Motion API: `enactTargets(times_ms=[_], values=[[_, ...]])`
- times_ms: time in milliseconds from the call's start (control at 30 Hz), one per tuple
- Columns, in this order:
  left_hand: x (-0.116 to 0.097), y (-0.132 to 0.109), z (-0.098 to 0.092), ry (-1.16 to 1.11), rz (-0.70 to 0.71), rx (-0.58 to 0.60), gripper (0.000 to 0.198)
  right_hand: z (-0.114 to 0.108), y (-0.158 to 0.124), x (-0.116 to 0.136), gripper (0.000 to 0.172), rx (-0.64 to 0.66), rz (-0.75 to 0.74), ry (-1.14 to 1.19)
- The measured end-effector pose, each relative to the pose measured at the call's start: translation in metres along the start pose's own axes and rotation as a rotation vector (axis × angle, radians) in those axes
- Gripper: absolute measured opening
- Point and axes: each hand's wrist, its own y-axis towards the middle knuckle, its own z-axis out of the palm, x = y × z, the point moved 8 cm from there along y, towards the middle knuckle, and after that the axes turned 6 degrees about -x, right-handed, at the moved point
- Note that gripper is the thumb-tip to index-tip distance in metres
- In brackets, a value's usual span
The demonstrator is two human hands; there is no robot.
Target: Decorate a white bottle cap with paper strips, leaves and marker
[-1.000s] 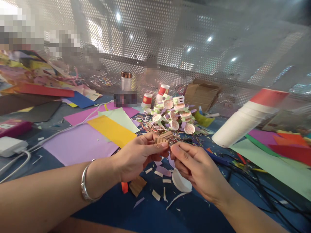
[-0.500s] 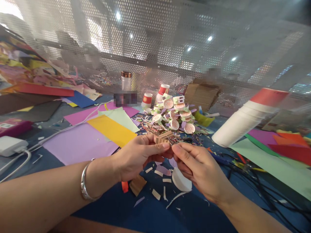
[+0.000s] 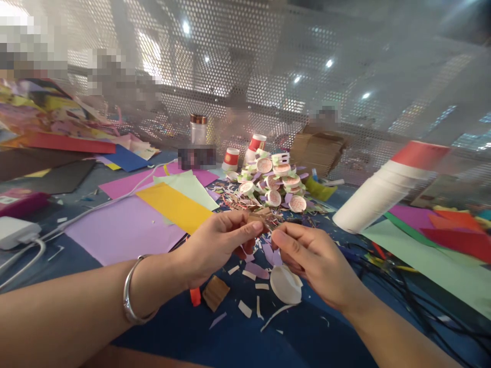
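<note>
My left hand [image 3: 226, 240], with a silver bangle on its wrist, pinches a small brown piece of cardboard [image 3: 253, 217] between thumb and fingers. Close beside it, my right hand [image 3: 312, 258] is closed in a pinch; whatever lies between its fingertips is too small to make out. A small gap separates the two hands. Below them on the blue tabletop lie a white paper disc [image 3: 286, 284], a brown corrugated cardboard scrap [image 3: 216, 293], a red-orange scrap [image 3: 195, 296] and several white and lilac paper cuttings.
Behind my hands rises a pile of cut paper-cup pieces [image 3: 273, 179] among scraps. Stacked paper cups [image 3: 379, 191] lean at right, near black cables [image 3: 406, 291]. Coloured sheets [image 3: 123, 225] and a white charger [image 3: 19, 232] lie left. A perforated metal screen [image 3: 238, 66] stands behind.
My fingertips have drawn slightly apart, and less of the cardboard shows in my left hand. The white disc between my wrists shows more fully.
</note>
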Motion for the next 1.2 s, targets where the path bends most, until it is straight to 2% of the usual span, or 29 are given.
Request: enactTargets(times_ms=[300,500,700,967,1200], values=[[0.007,-0.004,0.008,0.000,-0.060,0.099,0.037,0.004,-0.004,0.001,0.043,0.045,0.006,0.026],[0.007,-0.002,0.008,-0.049,-0.052,0.071,0.035,0.006,-0.006,0.004,0.045,0.042,0.025,0.053],[0.004,-0.003,0.010,-0.058,-0.029,0.073,0.035,0.005,-0.006,0.007,0.046,0.009,-0.023,-0.015],[0.016,-0.004,0.014,-0.257,-0.168,0.127,0.032,0.005,-0.004,0.006,0.047,0.006,-0.034,-0.050],[0.007,-0.003,0.008,-0.154,-0.064,0.051,0.027,0.009,-0.001,0.008,0.044,0.000,-0.059,-0.063]])
